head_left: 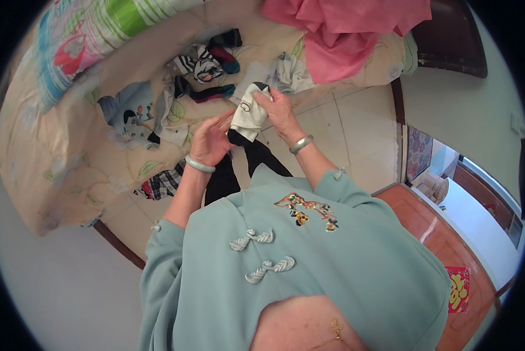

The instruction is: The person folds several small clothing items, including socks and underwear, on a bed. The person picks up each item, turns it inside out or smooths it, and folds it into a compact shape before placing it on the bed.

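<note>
A cream-white sock (249, 113) with black ends and a small dark motif is held up in front of me, above the gap between the bed and my body. My right hand (279, 114) pinches its upper end, the thumb lying across the front. On the other side, my left hand (213, 140) has its palm turned toward the sock and its fingers stretched out along the edge. Some of those fingertips are hidden at the cloth. Several dark and striped socks (209, 69) lie in a loose heap on the bed just beyond my hands.
Patterned bedding (69, 158) covers the bed ahead. On it are light-coloured socks (292, 73), a grey-blue printed garment (133, 105), a pink cloth (344, 35) and a striped quilt (99, 35). Plaid cloth (162, 184) hangs near the bed edge. A dark chair (452, 38) stands far right.
</note>
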`<state>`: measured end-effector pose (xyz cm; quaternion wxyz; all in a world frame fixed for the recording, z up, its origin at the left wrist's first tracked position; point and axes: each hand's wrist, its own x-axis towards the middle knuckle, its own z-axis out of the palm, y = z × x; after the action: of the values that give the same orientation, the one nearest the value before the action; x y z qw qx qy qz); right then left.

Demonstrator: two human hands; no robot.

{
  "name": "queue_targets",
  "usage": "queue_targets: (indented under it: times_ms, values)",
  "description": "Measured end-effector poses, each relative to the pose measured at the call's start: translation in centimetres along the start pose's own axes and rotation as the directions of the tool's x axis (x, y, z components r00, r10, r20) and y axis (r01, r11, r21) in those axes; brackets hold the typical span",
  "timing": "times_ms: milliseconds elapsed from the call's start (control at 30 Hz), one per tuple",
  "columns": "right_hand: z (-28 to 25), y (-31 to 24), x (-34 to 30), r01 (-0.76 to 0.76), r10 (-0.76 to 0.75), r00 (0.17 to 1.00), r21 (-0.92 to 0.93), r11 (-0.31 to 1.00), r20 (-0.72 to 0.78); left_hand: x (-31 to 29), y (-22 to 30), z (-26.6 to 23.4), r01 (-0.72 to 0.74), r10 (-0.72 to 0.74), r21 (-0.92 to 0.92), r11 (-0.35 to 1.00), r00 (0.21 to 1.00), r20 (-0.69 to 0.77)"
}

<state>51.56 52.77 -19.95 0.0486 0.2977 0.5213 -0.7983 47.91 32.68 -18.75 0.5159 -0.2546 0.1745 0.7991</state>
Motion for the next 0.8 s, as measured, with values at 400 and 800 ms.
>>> queue_targets:
  times_ms: [400,800]
  values:
    - [-2.0,4.4,5.2,-0.004,-0.054,0.991,-0.422,0.907,-0.126,5.2,-1.2,-1.4,0.23,-0.105,0.553,0.801,0.963,-0.248]
    - [-12.1,3.6,11.9,-0.122,-0.22,0.966,-0.99,0.072,-0.135,15.1,-1.1,-7.2,0.242,0.603,0.97,-0.022,0.777,-0.18]
